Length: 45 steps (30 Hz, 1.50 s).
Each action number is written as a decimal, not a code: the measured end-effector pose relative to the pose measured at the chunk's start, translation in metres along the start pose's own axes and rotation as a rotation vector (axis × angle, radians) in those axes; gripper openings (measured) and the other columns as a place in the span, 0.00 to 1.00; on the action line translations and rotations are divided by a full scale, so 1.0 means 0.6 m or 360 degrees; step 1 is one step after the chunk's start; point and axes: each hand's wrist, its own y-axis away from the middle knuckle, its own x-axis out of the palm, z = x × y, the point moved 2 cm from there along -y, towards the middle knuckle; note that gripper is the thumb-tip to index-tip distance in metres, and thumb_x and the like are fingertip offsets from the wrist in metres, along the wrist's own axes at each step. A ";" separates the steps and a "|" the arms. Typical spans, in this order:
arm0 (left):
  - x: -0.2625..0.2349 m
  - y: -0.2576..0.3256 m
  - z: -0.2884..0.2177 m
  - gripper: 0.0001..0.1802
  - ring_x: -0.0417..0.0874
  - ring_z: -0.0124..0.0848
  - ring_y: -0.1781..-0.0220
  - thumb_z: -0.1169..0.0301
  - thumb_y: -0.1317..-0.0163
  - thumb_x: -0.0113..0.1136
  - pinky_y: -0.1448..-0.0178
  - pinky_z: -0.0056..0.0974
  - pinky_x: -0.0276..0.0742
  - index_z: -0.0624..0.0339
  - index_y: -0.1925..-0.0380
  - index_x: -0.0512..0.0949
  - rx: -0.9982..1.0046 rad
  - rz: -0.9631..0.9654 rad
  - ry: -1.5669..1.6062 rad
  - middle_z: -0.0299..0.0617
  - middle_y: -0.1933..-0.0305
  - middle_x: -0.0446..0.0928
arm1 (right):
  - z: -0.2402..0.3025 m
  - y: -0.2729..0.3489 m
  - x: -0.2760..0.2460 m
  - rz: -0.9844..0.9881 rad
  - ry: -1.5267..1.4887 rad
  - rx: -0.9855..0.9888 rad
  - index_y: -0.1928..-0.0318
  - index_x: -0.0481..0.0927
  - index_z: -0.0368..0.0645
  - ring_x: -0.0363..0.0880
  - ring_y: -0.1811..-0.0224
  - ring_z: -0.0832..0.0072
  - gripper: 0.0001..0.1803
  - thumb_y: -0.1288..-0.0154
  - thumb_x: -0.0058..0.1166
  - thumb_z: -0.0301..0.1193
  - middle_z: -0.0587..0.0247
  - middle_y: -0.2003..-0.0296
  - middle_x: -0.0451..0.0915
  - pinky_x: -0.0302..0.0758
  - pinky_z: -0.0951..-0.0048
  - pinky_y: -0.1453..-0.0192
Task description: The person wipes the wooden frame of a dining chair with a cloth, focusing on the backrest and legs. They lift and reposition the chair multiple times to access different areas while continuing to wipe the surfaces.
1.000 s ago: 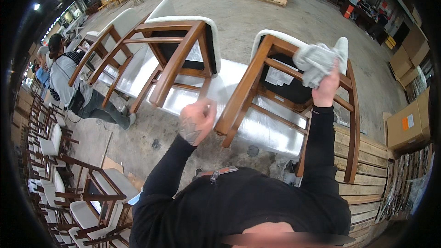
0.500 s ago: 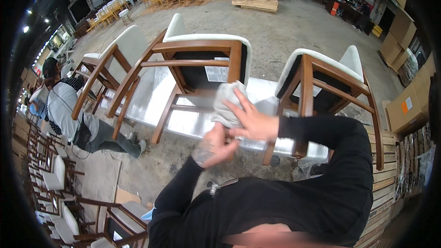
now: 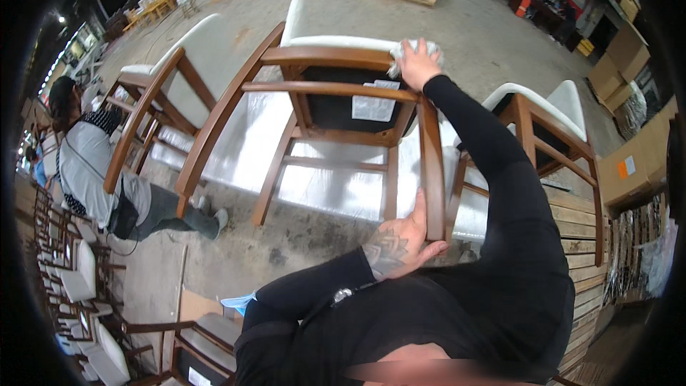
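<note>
A brown wooden chair (image 3: 336,59) with white upholstery lies tipped over in front of me, legs toward me and its black underside (image 3: 346,104) showing. My right hand (image 3: 418,66) presses a crumpled white cloth (image 3: 434,50) onto the far right corner of its frame, where a leg joins. Near my body, my left hand (image 3: 404,243) grips the end of that chair leg (image 3: 433,193), thumb around the tip. A white paper label (image 3: 373,106) sits on the underside.
Similar tipped chairs stand left (image 3: 168,93) and right (image 3: 543,129) on a silver-wrapped surface (image 3: 332,189). A person in grey (image 3: 100,164) works at left. More chairs (image 3: 78,271) crowd the lower left; cartons (image 3: 639,161) and wooden slats (image 3: 582,243) are at right.
My hands, together at the cloth before, have parted. The right went away from me with the cloth to the frame corner; the left took hold of the leg's end.
</note>
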 end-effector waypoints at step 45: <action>-0.505 0.202 0.401 0.48 0.75 0.31 0.52 0.77 0.52 0.66 0.47 0.36 0.73 0.65 0.29 0.54 -0.1205 -0.0375 -0.0099 0.44 0.48 0.71 | 0.295 -0.088 0.234 -0.2537 -0.3261 0.1378 0.34 0.59 0.26 0.71 0.34 0.51 0.30 0.23 0.45 0.39 0.28 0.39 0.68 0.66 0.59 0.31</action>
